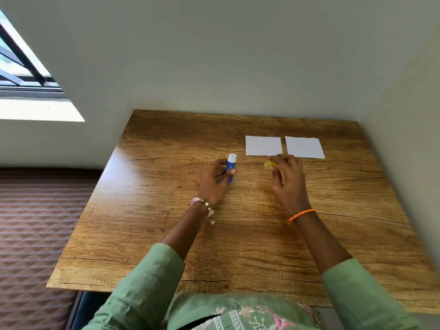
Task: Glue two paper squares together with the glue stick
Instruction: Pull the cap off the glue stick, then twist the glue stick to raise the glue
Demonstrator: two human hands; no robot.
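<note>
Left hand [215, 181] gripped the blue plastic glue stick [231, 166] upright, its white glue tip bared, while right hand [287, 173] pinched the small yellow round cap [270, 165], apparently just pulled free to ready the glue. Beyond the stick and to its right, two white paper squares [263, 145] [304, 147] lay flat and side by side, narrowly apart, on the wood-grain table [166, 234].
</note>
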